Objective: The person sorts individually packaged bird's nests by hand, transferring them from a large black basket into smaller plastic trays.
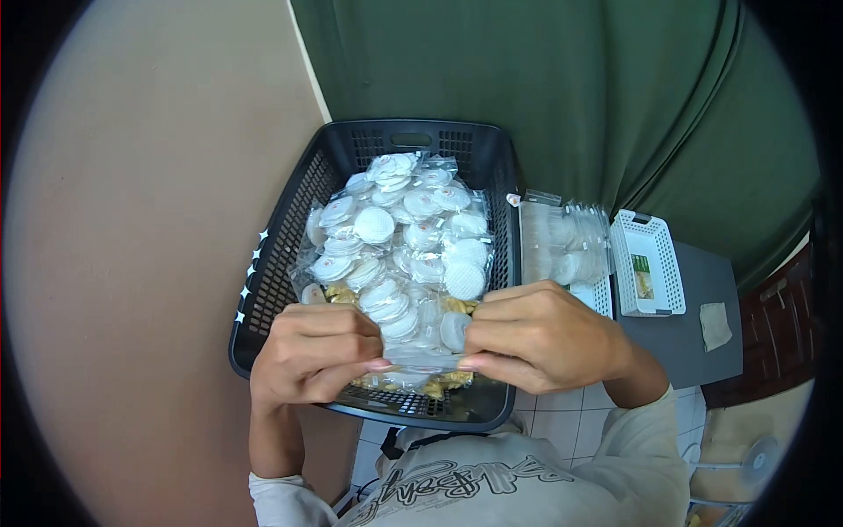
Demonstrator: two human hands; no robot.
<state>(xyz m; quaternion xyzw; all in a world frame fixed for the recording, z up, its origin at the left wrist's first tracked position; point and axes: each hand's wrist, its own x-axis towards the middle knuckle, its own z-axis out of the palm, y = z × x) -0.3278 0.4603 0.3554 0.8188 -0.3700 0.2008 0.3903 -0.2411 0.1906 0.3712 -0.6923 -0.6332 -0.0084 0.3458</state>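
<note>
A clear plastic bag (420, 361) is stretched between my hands over the near side of a black basket (395, 416). My left hand (314, 353) is closed, pinching the left end of the bag's top edge. At the right end, my right hand (546, 341) grips the same edge between thumb and curled fingers. Below and beyond the bag, clear packets of round white pads (375, 226) fill the basket in a heap. Gold-coloured pieces (448, 384) show near and under the bag; their kind I cannot make out.
Right of the basket, a stack of clear plastic bags (562, 241) rests on a white basket. Another white basket (657, 304) holds a green-and-yellow packet (643, 277). A pale cloth (716, 326) lies on the grey table (702, 272). The wall (167, 220) borders the left; a green curtain (492, 70) hangs behind.
</note>
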